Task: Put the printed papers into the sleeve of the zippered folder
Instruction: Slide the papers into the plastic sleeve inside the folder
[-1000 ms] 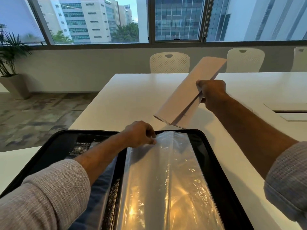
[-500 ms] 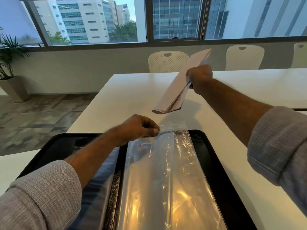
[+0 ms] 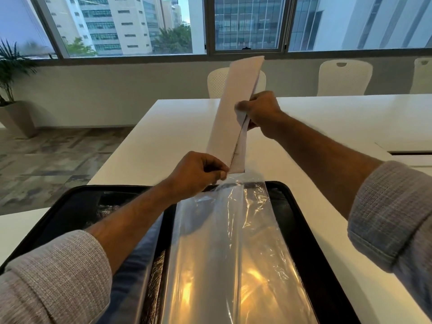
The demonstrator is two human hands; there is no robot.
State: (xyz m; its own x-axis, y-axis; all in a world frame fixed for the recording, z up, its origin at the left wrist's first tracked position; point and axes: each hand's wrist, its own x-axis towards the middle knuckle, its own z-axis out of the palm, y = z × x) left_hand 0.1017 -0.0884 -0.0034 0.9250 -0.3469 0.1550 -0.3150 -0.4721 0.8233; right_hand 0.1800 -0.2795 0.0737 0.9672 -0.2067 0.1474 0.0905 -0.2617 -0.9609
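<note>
right hand (image 3: 259,112) grips the printed papers (image 3: 236,108) at their right edge, fingers closed around the sheaf, thumb over the near face. the sheets hang nearly upright, seen almost edge-on, their long axis running from about one o'clock at the top down to seven o'clock, and their lower corner sits just above the mouth of the clear plastic sleeve (image 3: 233,242). left hand (image 3: 198,171) is pinched shut on the far lip of that sleeve, lifting it off the open zippered folder (image 3: 311,265), which lies flat on the white table (image 3: 163,127) with its long side pointing away toward twelve o'clock. the sleeve runs the same way, its opening at the far end, right by the left fingers and touching or nearly touching the bottom edge of the papers; i cannot tell whether the corner has entered yet. what the next move turns on, as i judge it, is that the opening lies at six o'clock from the right hand, below and nearer the person, so the sheets must travel down along their own length. the left hand is the nearer one to the mouth and looks set to hold it agape. the film is crinkled and glossy, so a corner could catch on it.
</note>
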